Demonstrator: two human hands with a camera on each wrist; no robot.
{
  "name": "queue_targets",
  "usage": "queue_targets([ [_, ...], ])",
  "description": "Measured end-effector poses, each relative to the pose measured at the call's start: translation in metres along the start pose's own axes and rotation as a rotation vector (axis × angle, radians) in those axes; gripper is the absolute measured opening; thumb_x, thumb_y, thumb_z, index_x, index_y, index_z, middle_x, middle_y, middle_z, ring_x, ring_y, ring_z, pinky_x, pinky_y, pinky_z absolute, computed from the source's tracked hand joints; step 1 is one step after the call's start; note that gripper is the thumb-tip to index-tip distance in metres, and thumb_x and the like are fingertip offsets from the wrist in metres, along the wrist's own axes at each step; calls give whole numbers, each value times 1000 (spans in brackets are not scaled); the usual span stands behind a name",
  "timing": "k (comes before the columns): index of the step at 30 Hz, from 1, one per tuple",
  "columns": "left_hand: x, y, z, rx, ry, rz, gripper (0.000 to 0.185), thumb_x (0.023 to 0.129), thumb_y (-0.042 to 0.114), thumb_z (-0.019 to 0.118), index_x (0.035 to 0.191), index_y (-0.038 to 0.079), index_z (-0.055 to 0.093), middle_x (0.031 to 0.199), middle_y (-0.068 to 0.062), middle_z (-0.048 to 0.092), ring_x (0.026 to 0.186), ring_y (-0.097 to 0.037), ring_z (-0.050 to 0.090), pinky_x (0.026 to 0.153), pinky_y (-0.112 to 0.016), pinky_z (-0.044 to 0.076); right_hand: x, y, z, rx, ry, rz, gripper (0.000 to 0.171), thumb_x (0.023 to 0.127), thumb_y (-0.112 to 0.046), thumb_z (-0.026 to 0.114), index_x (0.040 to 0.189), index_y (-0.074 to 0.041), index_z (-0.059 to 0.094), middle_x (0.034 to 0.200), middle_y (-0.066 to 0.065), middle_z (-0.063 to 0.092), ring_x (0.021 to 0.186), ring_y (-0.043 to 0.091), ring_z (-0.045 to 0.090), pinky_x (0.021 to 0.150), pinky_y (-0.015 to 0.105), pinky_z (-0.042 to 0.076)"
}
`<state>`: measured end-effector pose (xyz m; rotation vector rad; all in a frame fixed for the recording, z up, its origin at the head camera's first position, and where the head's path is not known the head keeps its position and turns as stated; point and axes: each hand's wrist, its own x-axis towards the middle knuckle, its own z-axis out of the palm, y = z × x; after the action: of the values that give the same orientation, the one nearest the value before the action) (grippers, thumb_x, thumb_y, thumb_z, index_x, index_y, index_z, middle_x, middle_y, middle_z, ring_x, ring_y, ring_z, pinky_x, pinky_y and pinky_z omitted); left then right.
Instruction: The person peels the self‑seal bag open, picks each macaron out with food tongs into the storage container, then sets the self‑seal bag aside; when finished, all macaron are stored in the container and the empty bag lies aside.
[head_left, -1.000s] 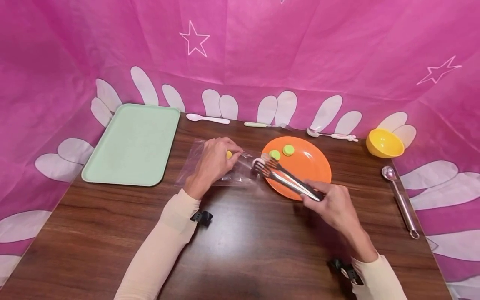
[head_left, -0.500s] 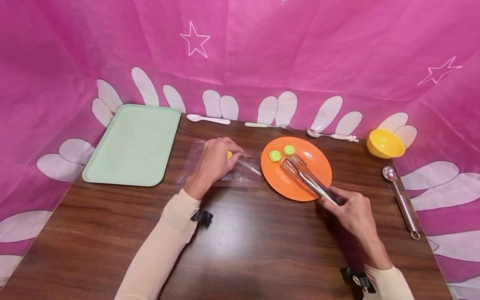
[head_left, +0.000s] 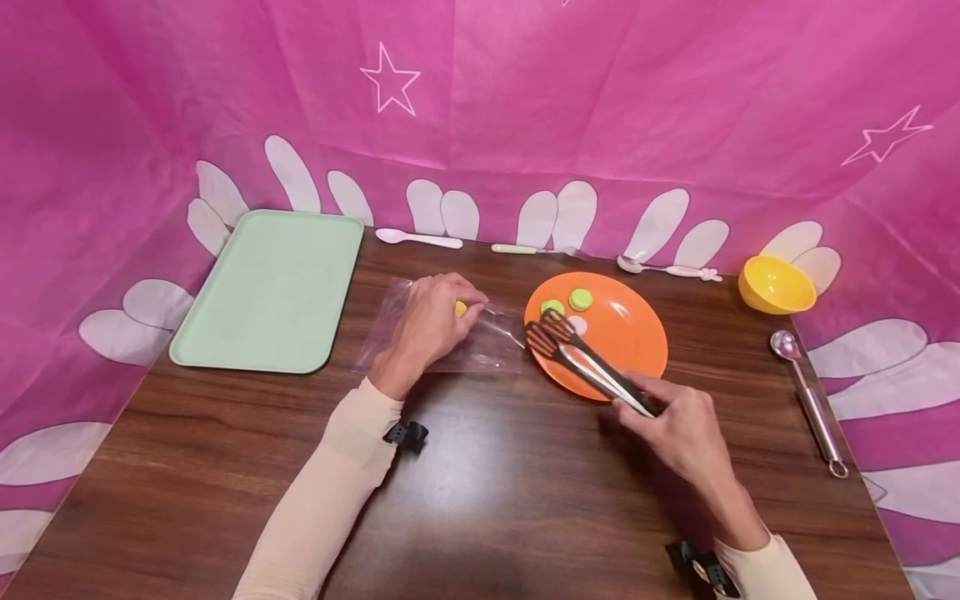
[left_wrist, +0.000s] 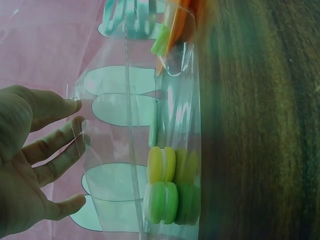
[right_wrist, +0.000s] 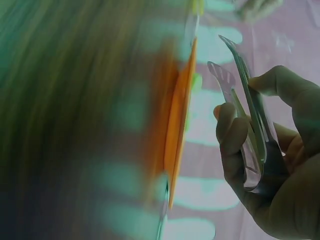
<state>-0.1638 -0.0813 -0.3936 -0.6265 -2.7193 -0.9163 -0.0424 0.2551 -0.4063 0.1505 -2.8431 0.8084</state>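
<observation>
"Tongs [head_left: 596, 377], one pair, silver with dark slotted heads. Location?"

"Head view: over the left part of an orange plate [head_left: 633, 333], carried by the right hand [head_left: 678, 421]. On that plate, two green macarons [head_left: 581, 299] (one partly covered by the tongs) and one pale disc [head_left: 576, 326]. Left of it, one clear bag [head_left: 491, 343], with the left hand [head_left: 431, 321] above; a yellow macaron [head_left: 460, 307] shows by the fingers."

"Other items?"

"Pale green tray [head_left: 273, 292], far left; white spoon [head_left: 420, 240], far edge; yellow bowl [head_left: 776, 285], far right; metal scoop [head_left: 812, 410], right edge."

"Left wrist view?"

"Left hand: fingertips pinching the bag's edge. Behind clear film, the yellow macaron and a bagged green macaron [left_wrist: 164, 202], side by side, touching."

"Right wrist view?"

"Right hand: fingers curled round the tongs, tips apart, raised above the plate (table side blurred)."
</observation>
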Motion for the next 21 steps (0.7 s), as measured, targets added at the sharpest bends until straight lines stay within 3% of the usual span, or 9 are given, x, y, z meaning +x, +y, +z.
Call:
queue_targets([
  [5, 0, 1, -1, 0, -1, 1, 14, 97, 16, 77, 108, 15, 87, 108, -6, 83, 108, -29, 76, 101, -48, 54, 13, -18, 17, 20, -120, -51, 36, 84, -14, 87, 119, -7, 82, 98, 11, 81, 79, 20, 67, 68, 23, 50],
  [10, -1, -1, 0, -6, -4, -6, 15, 98, 16, 77, 108, 15, 87, 108, -6, 83, 108, -29, 76, 102, -48, 54, 31, -34, 36, 44, -199, -74, 38, 85, -17, 84, 122, -11, 82, 92, 5, 79, 74, 18, 62, 63, 24, 46],
  [15, -2, -1, 0, -8, -12, -9, 15, 98, 16, 77, 109, 15, 87, 109, -6, 83, 108, -29, 75, 102, -49, 54, 48, -48, 56, 46, -207, -127, 32, 87, -19, 83, 118, -14, 82, 78, 0, 73, 68, 17, 57, 59, 26, 41],
  [21, -1, 0, 0, -1, -6, 1, 15, 98, 16, 77, 109, 16, 87, 108, -6, 83, 106, -30, 76, 99, -49, 54, 59, -58, 67, 29, -187, -134, 33, 87, -19, 84, 119, -13, 81, 80, 2, 72, 70, 20, 58, 60, 29, 43],
])
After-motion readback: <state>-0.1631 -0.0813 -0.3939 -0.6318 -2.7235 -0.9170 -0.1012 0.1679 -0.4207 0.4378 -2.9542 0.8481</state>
